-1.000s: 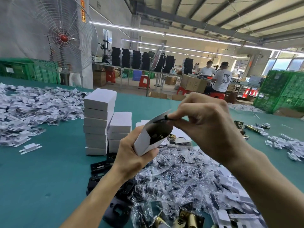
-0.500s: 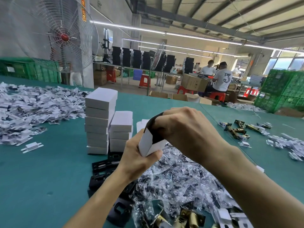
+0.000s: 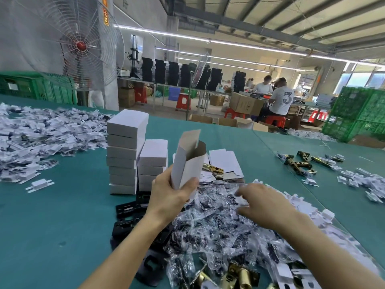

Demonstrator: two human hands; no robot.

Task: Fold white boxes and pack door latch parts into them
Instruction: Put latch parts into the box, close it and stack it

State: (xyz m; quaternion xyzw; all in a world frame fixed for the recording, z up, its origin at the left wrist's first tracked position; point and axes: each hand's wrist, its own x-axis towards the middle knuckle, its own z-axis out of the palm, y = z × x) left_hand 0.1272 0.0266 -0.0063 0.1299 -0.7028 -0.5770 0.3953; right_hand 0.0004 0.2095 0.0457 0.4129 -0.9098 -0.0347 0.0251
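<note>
My left hand [image 3: 168, 195] grips a white box [image 3: 186, 161] upright above the green table [image 3: 52, 215], its top flap standing open. My right hand [image 3: 262, 202] is low over a pile of clear bags of small black parts [image 3: 218, 226], fingers reaching left and blurred, nothing plainly held. Black plates [image 3: 129, 217] lie under my left forearm. Brass latches [image 3: 239, 276] lie at the near edge. Another brass latch [image 3: 212, 168] lies behind the box on flat white box blanks [image 3: 226, 161].
Two stacks of closed white boxes [image 3: 127, 151] stand left of my left hand. Heaps of white bagged parts [image 3: 41, 136] cover the far left. Loose brass latches [image 3: 300, 161] and white pieces [image 3: 366, 182] lie at the right. A fan, crates and seated people are behind.
My right hand left the box's mouth and dropped to the bag pile on the right. The box now stands open-topped in my left hand.
</note>
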